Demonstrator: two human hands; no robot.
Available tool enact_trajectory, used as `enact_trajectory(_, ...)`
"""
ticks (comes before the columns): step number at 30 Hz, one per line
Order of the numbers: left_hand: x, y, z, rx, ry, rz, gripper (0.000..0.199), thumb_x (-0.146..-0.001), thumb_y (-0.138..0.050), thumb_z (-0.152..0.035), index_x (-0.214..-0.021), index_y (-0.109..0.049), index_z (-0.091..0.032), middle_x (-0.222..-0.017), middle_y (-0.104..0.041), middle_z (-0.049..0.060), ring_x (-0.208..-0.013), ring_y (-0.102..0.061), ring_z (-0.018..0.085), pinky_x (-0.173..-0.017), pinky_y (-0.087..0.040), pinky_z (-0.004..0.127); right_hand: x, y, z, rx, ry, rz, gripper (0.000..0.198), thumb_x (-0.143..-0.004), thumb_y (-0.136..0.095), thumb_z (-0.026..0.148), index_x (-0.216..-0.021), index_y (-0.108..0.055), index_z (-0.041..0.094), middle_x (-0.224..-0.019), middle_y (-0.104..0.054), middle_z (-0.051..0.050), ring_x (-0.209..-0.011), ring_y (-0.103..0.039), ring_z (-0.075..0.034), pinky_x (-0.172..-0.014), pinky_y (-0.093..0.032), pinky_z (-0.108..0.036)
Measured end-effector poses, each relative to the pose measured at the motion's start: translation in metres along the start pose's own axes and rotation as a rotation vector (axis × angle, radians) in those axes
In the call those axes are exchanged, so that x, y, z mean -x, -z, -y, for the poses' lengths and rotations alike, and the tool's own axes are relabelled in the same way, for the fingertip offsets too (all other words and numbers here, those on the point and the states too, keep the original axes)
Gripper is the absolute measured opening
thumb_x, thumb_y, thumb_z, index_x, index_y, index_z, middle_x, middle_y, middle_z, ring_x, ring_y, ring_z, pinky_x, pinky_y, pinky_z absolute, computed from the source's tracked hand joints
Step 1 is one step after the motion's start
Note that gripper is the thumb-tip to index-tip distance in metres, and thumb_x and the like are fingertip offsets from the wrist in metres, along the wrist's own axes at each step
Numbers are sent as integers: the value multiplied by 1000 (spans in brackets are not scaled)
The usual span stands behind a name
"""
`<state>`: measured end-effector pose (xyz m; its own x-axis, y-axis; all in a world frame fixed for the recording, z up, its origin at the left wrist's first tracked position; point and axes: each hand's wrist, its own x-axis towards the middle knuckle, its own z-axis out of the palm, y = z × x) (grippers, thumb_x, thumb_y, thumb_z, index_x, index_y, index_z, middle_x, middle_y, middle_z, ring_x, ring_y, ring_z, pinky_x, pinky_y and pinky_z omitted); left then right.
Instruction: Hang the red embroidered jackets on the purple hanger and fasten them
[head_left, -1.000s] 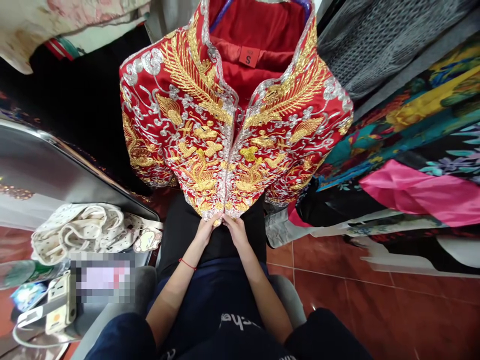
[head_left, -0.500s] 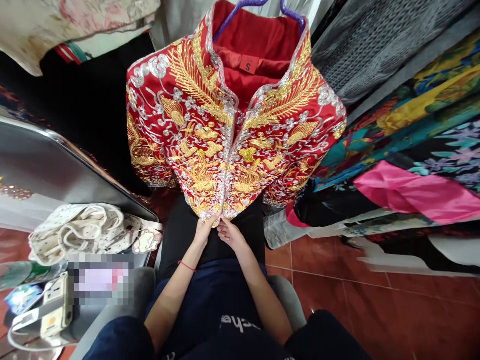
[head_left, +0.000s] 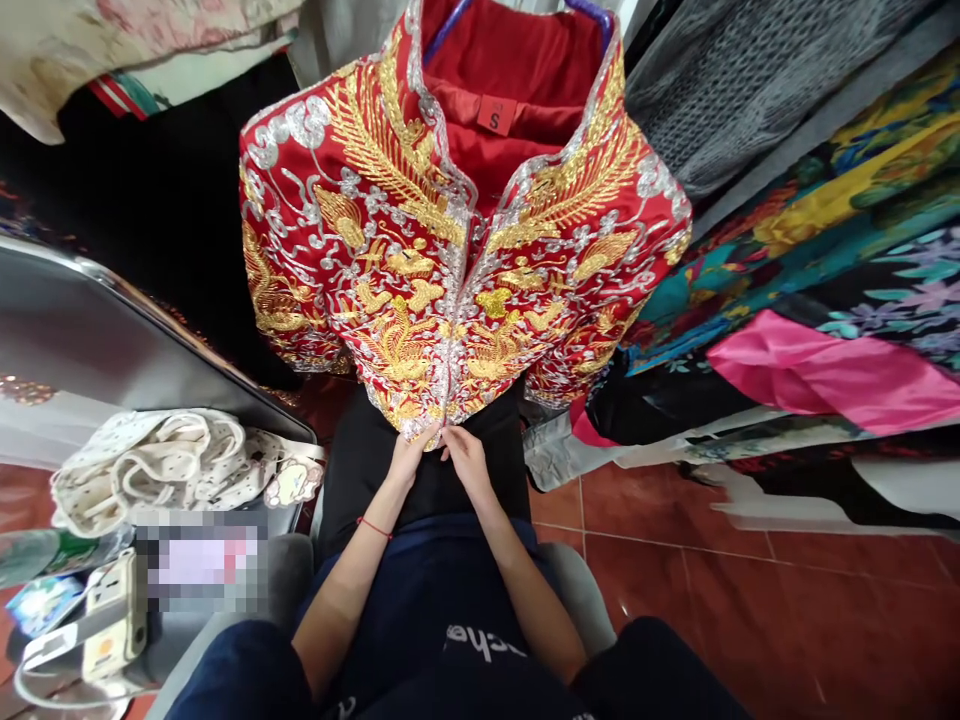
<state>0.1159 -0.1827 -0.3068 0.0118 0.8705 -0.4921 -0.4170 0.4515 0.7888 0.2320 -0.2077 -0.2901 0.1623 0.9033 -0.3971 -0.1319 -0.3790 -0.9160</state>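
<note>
A red jacket [head_left: 405, 270] with gold and silver embroidery and a stand-up collar hangs in front of me on a purple hanger [head_left: 448, 28]. Inside its neck shows a red label [head_left: 496, 114] marked S. My left hand [head_left: 410, 452] pinches the jacket's lower hem, just left of the front opening. Close beside it, my right hand [head_left: 465, 456] has its thumb and forefinger closed on the hem at the bottom of the front edge. The fingertips of both hands nearly touch. What lies between the right fingertips is too small to make out apart from the hem.
Hanging clothes, among them a grey knit [head_left: 720, 90] and a bright pink satin piece [head_left: 832, 370], line the right. At left, a chair seat carries a spotted cloth bag [head_left: 150, 470], a plastic bottle [head_left: 45, 552] and a power strip [head_left: 116, 610]. Red floor tiles [head_left: 660, 580] show at lower right.
My right hand's fingers have drawn in closer to the hem and curled more. My left hand keeps its pinch. The view has shifted slightly, so the jacket sits a little higher.
</note>
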Motion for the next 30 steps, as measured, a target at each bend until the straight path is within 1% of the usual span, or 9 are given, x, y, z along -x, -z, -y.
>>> enact_trajectory(4, 2, -3, 1, 4, 4, 15, 57, -55, -93, -41, -101, -77, -11, -110, -77, 15, -105, -73, 29, -100, -53, 42, 0, 4, 1, 78, 96, -57, 37, -76, -68, 56, -82, -67, 19, -71, -64, -1, -57, -52, -12, -60, -45, -27)
enact_trajectory(8, 6, -2, 0, 2, -12, 0, 59, -53, -94, -40, -102, -77, -11, -111, -77, 15, -108, -72, 29, -105, -50, 43, 0, 7, 4, 122, 146, -97, 26, -75, -70, 47, -74, -66, 21, -76, -60, 0, -61, -45, -11, -62, -41, -25)
enact_trajectory(11, 7, -3, -1, -10, -21, -16, 56, -53, -94, -39, -100, -78, -12, -107, -78, 14, -105, -73, 29, -105, -50, 45, -3, 5, 9, 91, 115, -56, 27, -71, -71, 46, -66, -63, 21, -63, -52, 3, -57, -40, -10, -55, -35, -24)
enact_trajectory(15, 8, -5, -3, -31, -50, -16, 52, -56, -92, -38, -99, -79, -12, -105, -79, 14, -106, -73, 30, -107, -49, 47, -13, 2, 25, -20, 31, 36, 35, -66, -69, 53, -63, -62, 19, -52, -41, 6, -45, -28, -6, -44, -20, -22)
enact_trajectory(18, 11, -6, -5, -47, -74, -16, 55, -56, -92, -38, -103, -78, -12, -110, -78, 14, -111, -71, 30, -110, -47, 46, -21, -2, 50, -118, 48, 49, 37, -65, -71, 53, -65, -63, 18, -52, -40, 7, -43, -25, -4, -43, -15, -22)
enact_trajectory(21, 13, -5, -8, -59, -96, -35, 62, -57, -92, -37, -112, -76, -14, -119, -75, 13, -119, -68, 30, -112, -46, 45, -28, -7, 89, -194, 114, 61, 34, -66, -75, 50, -66, -64, 18, -57, -45, 6, -44, -27, -3, -43, -18, -23)
enact_trajectory(25, 13, -6, -13, -176, -129, -63, 68, -62, -89, -39, -123, -70, -15, -126, -72, 12, -121, -66, 27, -109, -49, 41, -30, -15, 147, -269, 272, 81, 29, -69, -77, 45, -70, -66, 18, -62, -52, 5, -45, -31, -2, -42, -21, -21)
enact_trajectory(28, 19, -4, -19, -334, -147, -72, 58, -69, -83, -45, -117, -72, -15, -112, -77, 12, -107, -71, 27, -90, -57, 38, -26, -20, 178, -290, 414, 81, 28, -72, -74, 45, -69, -65, 19, -63, -56, 4, -45, -32, -2, -42, -23, -20)
enact_trajectory(30, 27, -1, -27, -419, -144, -74, 43, -70, -82, -48, -96, -76, -15, -85, -78, 11, -86, -74, 27, -73, -56, 35, -23, -23, 187, -267, 426, 76, 31, -72, -74, 49, -70, -64, 19, -62, -55, 5, -44, -33, -2, -42, -24, -20)
